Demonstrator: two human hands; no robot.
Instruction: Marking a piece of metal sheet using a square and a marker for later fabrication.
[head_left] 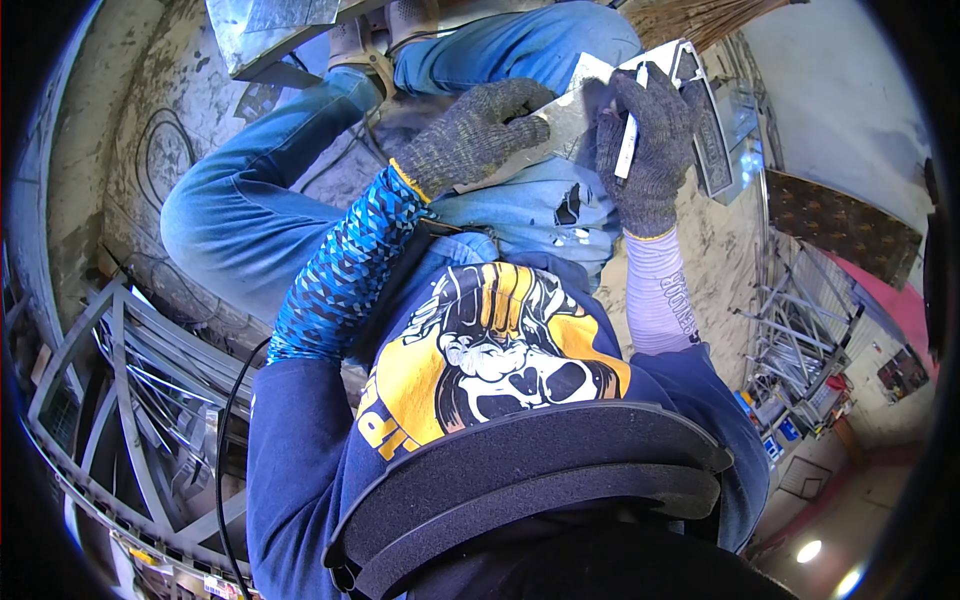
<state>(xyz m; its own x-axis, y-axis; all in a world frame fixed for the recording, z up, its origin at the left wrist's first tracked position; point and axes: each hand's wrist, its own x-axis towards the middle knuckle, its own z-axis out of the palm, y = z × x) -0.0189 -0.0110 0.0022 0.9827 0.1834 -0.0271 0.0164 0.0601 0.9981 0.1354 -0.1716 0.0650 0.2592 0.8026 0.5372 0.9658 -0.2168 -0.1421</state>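
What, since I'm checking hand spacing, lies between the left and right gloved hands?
In the head view, a flat grey metal-looking plate lies between the left hand and the right hand.

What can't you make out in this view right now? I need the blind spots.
All in the head view:
- Flat piece: partly covered by the left hand and right hand.
- White stick in the right hand: too small to tell which end is the tip.
- Broom: cut off by the upper edge.
- Shoe: cut off by the upper edge.
- Far shelf items: too small to identify.
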